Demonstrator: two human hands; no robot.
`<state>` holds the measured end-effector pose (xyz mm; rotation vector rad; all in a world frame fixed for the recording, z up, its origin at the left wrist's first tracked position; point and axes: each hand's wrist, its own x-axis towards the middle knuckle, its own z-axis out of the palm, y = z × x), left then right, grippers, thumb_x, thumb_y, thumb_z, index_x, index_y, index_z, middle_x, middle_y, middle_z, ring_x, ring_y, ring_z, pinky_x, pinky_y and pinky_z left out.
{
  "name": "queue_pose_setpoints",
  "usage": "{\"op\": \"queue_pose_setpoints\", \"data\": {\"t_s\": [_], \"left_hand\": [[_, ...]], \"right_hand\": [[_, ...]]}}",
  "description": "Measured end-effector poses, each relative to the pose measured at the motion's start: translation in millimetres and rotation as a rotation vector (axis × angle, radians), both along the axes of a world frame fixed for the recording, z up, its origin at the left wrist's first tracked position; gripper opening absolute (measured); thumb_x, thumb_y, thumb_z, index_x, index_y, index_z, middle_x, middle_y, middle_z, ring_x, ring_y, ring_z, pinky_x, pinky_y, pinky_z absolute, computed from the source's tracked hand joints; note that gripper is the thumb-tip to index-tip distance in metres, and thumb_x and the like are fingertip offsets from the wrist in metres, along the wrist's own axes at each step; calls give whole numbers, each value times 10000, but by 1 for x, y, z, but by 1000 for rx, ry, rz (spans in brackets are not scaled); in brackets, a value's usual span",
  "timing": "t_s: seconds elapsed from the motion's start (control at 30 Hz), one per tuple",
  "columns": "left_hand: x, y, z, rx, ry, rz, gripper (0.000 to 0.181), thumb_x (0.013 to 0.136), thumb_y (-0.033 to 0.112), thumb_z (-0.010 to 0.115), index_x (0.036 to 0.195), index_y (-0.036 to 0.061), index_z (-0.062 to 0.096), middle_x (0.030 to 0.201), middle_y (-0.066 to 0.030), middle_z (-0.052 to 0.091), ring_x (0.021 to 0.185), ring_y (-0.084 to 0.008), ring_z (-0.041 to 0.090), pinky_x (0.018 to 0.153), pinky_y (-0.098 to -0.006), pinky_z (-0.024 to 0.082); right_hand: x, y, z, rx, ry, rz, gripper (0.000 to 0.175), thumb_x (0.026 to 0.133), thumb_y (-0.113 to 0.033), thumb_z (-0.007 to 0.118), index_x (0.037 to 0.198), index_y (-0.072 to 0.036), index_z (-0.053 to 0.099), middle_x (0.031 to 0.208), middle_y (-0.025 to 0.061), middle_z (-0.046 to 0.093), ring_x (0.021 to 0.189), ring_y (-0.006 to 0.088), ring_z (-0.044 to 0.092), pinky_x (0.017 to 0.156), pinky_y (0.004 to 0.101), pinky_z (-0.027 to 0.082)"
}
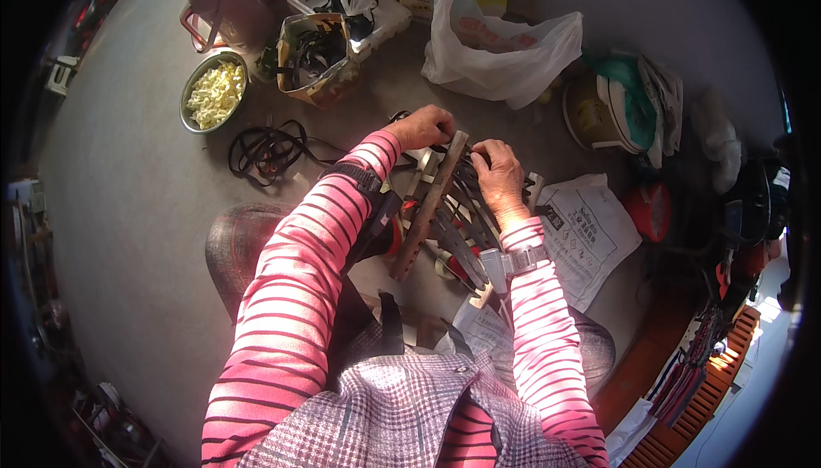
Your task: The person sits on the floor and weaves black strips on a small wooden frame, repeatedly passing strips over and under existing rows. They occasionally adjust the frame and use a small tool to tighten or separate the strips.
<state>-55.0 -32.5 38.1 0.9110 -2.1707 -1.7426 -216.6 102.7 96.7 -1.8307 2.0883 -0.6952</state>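
My left hand (420, 129) has its fingers curled at the far end of a notched wooden bar (428, 208), on a dark flat strap. Across the bar, my right hand (503, 176) pinches dark strap near the same end; its fingertips are partly hidden. The bar belongs to a wooden frame strung with several dark straps (457, 243), lying before my knees. A second wooden bar (533, 191) shows just past my right hand. From the left, a loose coil of dark strap (263, 155) trails over the floor towards my left hand.
Ahead stand a bowl of pale chopped food (217, 95), a box of dark straps (314, 58), a thermos jug (231, 9) and a white plastic bag (503, 58). A bucket (593, 112) is at the right. A printed white sack (587, 237) lies beside the frame.
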Motion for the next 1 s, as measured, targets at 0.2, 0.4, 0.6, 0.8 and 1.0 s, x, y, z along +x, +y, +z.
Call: {"op": "queue_pose_setpoints", "data": {"t_s": [0.2, 0.4, 0.6, 0.8, 1.0], "left_hand": [[-4, -1, 6, 14, -27, -20, 153, 747, 75, 661, 881, 2, 652, 774, -72, 648, 720, -158, 581, 670, -312, 477], [2, -1, 8, -158, -8, -60, 123, 775, 88, 645, 862, 3, 664, 743, -73, 646, 715, -155, 593, 671, -314, 482], [15, -8, 6, -83, -1, -76, 125, 792, 94, 650, 879, 10, 681, 727, -53, 650, 698, -130, 598, 676, -293, 494], [12, -9, 5, -47, -77, -66, 134, 771, 108, 655, 867, 34, 713, 761, -77, 697, 723, -171, 662, 721, -308, 523], [11, -6, 5, -38, -56, -30, 147, 770, 120, 653, 873, 37, 715, 762, -83, 700, 732, -184, 669, 720, -314, 523]], "right_hand": [[3, -5, 1, 0, -99, -65, 104, 840, -168, 653, 865, -81, 601, 893, 69, 625, 904, 285, 596, 791, 412, 487], [-6, -12, -4, 12, -34, -20, 99, 827, -163, 630, 817, -77, 582, 822, 73, 621, 842, 301, 603, 747, 423, 487], [-15, -9, -3, 21, -54, -34, 103, 806, -150, 630, 784, -67, 573, 785, 80, 622, 816, 307, 613, 728, 427, 487], [-20, -10, 4, 84, -172, -36, 105, 797, -138, 622, 772, -49, 573, 768, 100, 626, 801, 323, 623, 726, 420, 488], [-22, -11, 9, 69, -14, 46, 90, 801, -138, 611, 787, -56, 577, 818, 88, 630, 854, 310, 606, 754, 426, 483]]}}
